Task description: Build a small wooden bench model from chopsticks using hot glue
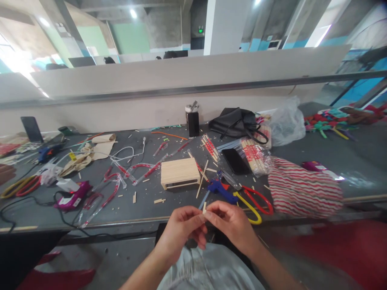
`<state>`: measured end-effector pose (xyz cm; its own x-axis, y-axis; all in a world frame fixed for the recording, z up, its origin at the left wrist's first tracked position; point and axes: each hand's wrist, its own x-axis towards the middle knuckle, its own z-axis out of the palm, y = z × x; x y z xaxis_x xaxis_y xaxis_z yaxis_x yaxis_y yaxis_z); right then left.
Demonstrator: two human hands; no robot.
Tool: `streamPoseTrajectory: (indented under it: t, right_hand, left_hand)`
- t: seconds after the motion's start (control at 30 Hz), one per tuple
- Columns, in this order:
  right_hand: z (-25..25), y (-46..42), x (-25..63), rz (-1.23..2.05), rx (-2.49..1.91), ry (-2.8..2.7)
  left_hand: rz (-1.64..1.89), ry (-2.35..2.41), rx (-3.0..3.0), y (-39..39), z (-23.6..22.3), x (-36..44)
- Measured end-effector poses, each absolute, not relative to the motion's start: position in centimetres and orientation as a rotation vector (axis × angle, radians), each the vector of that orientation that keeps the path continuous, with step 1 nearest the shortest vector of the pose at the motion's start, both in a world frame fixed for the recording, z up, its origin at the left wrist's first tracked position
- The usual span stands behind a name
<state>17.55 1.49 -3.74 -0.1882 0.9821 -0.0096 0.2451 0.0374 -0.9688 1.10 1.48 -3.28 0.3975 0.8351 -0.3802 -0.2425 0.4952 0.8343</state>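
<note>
My left hand (pixel 187 225) and my right hand (pixel 229 221) meet just in front of the table edge, above my lap. Between their fingertips is a short pale wooden stick (pixel 204 207), pinched from both sides, its upper end sticking up. Beyond them on the table stands a small slatted wooden model (pixel 179 171), like a little low table on short legs. To its right lie a blue glue gun (pixel 220 188) and scissors with red and yellow handles (pixel 256 203). Loose stick pieces (pixel 159 201) lie in front of the model.
Red-and-clear plastic wrappers (pixel 148 171) spread to the left, near a purple box (pixel 73 197) and cables. At right are a black phone (pixel 235 161), packed sticks (pixel 253 155) and a striped cloth bag (pixel 304 187). A black bag (pixel 234 122) and tumbler (pixel 192 121) stand behind.
</note>
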Motion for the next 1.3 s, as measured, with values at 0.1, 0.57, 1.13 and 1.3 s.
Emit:
streamPoseTrajectory:
  t: [0.1,0.57,1.13,1.3]
  right_hand:
    - [-3.6,1.7,17.2,1.206,-1.312,-1.478]
    - [-4.0,1.6,16.7,1.397,-1.202,-1.237]
    - [-4.3,1.6,17.0,1.193,-1.313,-1.338]
    - [-6.8,1.8,21.6,0.392,-1.631,-1.635]
  left_hand:
    - [0.777,0.878,0.732,1.7,-3.3,1.0]
    - [0.674,0.799,0.595,2.7,-3.3,0.5]
    - [0.817,0.905,0.754,2.4,-3.1,1.1]
    - [0.894,0.928,0.792,2.0,-2.8,0.3]
